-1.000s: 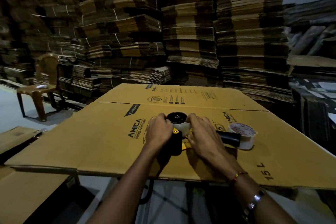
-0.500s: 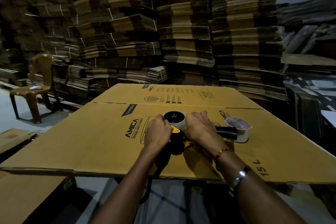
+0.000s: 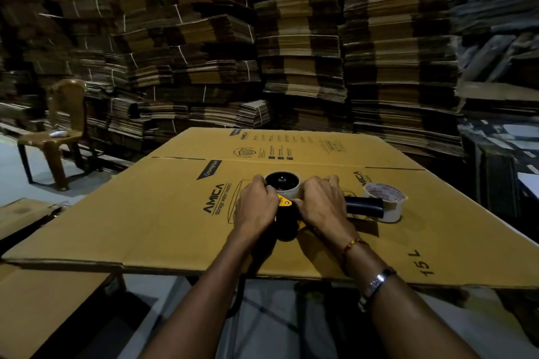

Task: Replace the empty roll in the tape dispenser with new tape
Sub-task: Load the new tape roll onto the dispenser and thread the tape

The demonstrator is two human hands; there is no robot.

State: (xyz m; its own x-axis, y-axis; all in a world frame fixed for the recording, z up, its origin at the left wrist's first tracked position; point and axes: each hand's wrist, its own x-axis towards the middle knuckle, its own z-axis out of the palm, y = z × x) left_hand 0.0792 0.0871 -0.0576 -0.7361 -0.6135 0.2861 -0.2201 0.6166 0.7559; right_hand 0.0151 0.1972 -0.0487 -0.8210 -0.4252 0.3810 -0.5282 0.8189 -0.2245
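A black and yellow tape dispenser (image 3: 287, 214) lies flat on a big flattened cardboard box (image 3: 163, 213). A pale roll (image 3: 284, 185) sits on its black hub at the far end. My left hand (image 3: 256, 207) grips the dispenser's left side by the roll. My right hand (image 3: 322, 207) presses on its right side, fingers at the roll's edge. The black handle (image 3: 364, 206) pokes out to the right. A second tape roll (image 3: 385, 202) stands just beyond the handle, with printing inside its core.
Tall stacks of flattened cardboard (image 3: 291, 52) fill the whole background. A brown plastic chair (image 3: 58, 131) stands at the left on the grey floor. More cardboard sheets (image 3: 35, 300) lie low at the near left. The box's near edge runs just under my forearms.
Both hands stay on the dispenser; my fingers have shifted slightly around the roll. The view has moved a little.
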